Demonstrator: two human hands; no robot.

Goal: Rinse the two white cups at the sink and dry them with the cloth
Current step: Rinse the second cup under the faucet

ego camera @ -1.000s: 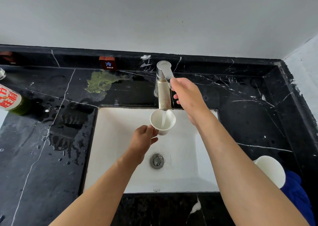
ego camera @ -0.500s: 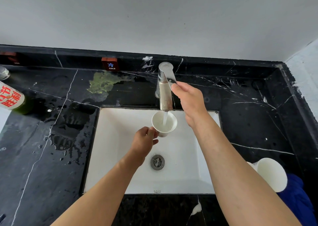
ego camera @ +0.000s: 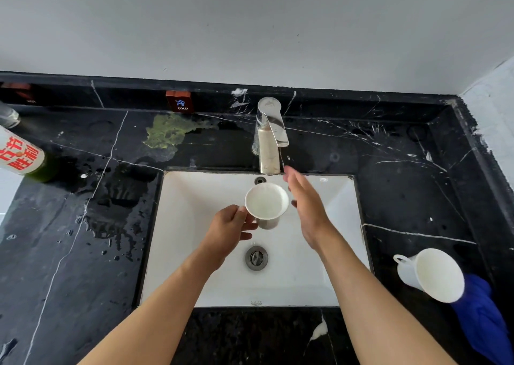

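Observation:
My left hand (ego camera: 230,229) grips a white cup (ego camera: 266,204) by its left side, upright over the white sink (ego camera: 192,253), just below the faucet spout (ego camera: 269,153). The cup holds some water; no stream runs from the spout. My right hand (ego camera: 306,206) hovers beside the cup's right rim with straight fingers, holding nothing. A second white cup (ego camera: 432,274) with a handle stands on the black counter at the right, leaning against a blue cloth (ego camera: 481,314).
The black marble counter (ego camera: 83,253) is wet left of the sink. A bottle with a red-lettered label (ego camera: 20,157) lies at the far left. A red COLD sign (ego camera: 179,101) sits on the backsplash. The drain (ego camera: 256,257) lies in the basin's middle.
My right hand left the faucet lever and dropped beside the cup. The water stream stopped. The cup in my left hand stayed under the spout.

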